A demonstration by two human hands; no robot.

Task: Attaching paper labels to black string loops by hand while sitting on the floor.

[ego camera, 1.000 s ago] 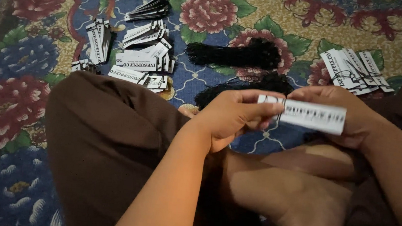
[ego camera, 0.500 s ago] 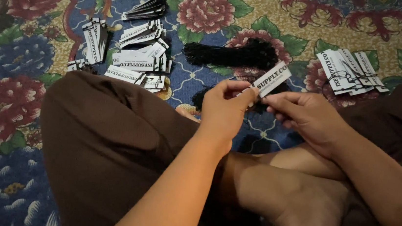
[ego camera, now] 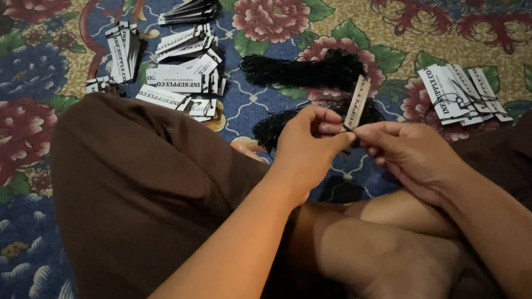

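We see a slim card tag (ego camera: pixel 357 102), stiff paper with a matt pale face, pinched between the left hand (ego camera: pixel 310 148) and the right hand (ego camera: pixel 410 156); the stacks of tags (ego camera: pixel 185 80) on the floor look like the same flat, matt card, as does the smaller pile (ego camera: pixel 460 93) to the right; the black bundle of cords (ego camera: pixel 303 72) reads as soft, fibrous string, dull and fuzzy; the carpet (ego camera: pixel 19 145) beneath is woven cloth, slightly rough, with a floral pattern; our brown trousers (ego camera: pixel 139 183) are smooth, matt fabric.
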